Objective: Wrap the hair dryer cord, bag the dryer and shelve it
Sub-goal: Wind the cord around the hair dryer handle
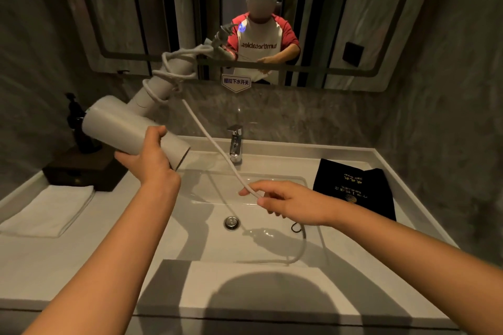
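Our left hand (pixel 147 155), centre-left of frame, clamps barrel of white plastic hair dryer (pixel 130 128), handle tilted up toward mirror so turns stay put. Right hand (pixel 283 201), centre, pinches white round cord (pixel 209 139) between fingertips, keeping it taut for next loop, we judge. Slack trails lower right over white basin (pixel 272 247). Black fabric bag (pixel 351 185) waits flat, right of frame.

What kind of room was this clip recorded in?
Most likely a hotel bathroom. A white sink with a chrome tap sits under a wall mirror, with a folded towel and a black hair dryer bag laid out beside it.
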